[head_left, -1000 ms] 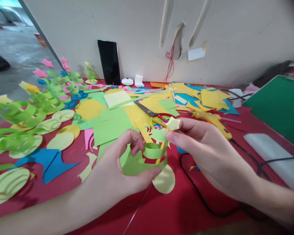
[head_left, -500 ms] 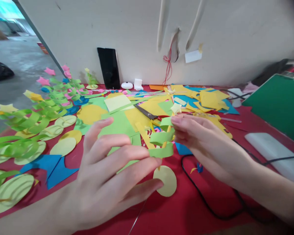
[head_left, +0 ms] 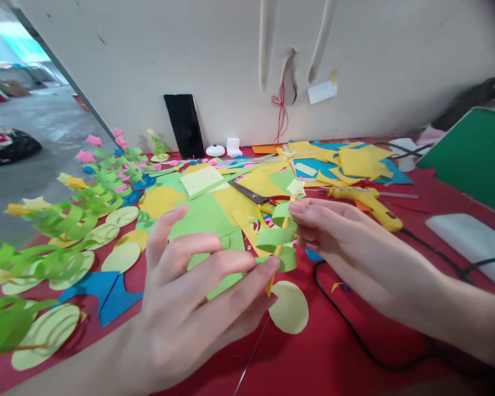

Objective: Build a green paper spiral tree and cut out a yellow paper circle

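Observation:
Between both hands is a yellow paper stick [head_left: 269,286] with a green paper spiral [head_left: 276,237] wound round it and a pale star [head_left: 296,188] at its top. My right hand [head_left: 346,242] pinches the stick just below the star. My left hand [head_left: 198,297] has its forefinger and thumb closed at the spiral's lower turns and the stick's lower end; its other fingers stay raised and spread. The exact contact is partly hidden. Below the stick's foot a pale yellow paper disc [head_left: 289,308] shows over the red table [head_left: 309,363].
Finished spirals [head_left: 72,212] on discs crowd the left. Scissors [head_left: 249,192] lie among paper sheets in the middle. A yellow glue gun [head_left: 369,201] sits at the right, its black cable [head_left: 338,316] looping across the table. A phone [head_left: 185,126] leans on the back wall.
My left forefinger and thumb have drawn closer together round the spiral's lower end. The right hand keeps its pinch. The view has shifted, uncovering more of the glue gun.

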Available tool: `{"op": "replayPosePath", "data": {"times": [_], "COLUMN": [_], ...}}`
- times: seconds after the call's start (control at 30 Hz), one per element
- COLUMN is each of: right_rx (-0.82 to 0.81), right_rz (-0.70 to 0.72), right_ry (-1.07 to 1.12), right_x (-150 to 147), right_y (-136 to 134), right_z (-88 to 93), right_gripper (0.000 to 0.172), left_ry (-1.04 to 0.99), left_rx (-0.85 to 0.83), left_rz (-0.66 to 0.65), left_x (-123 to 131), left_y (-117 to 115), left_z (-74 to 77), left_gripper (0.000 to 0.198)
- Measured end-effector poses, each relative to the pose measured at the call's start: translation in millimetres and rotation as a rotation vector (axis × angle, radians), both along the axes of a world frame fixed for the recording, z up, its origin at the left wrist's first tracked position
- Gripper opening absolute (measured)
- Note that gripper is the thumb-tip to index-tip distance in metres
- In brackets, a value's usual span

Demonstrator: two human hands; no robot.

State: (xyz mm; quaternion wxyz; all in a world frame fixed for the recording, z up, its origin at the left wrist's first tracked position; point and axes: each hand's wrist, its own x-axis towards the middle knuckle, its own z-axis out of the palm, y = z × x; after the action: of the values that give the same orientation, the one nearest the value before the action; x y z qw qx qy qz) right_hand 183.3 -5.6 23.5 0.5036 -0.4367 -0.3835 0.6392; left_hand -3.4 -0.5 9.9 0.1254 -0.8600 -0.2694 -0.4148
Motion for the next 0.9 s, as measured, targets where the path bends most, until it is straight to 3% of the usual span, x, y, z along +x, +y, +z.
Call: {"op": "replayPosePath", "data": {"times": [0.9], "right_rx": [-0.016], "right_rz": [-0.023], "right_ry": [-0.043], "right_x": [-0.1], "right_y": [-0.3], "right_z": [0.7], "right_gripper": [0.006], "left_ry": [0.056], "left_rx": [0.005], "left_rz": [-0.019], "left_x": [-4.6], "left_y": [-1.2], "left_z": [1.4], "left_gripper": [0.020]}}
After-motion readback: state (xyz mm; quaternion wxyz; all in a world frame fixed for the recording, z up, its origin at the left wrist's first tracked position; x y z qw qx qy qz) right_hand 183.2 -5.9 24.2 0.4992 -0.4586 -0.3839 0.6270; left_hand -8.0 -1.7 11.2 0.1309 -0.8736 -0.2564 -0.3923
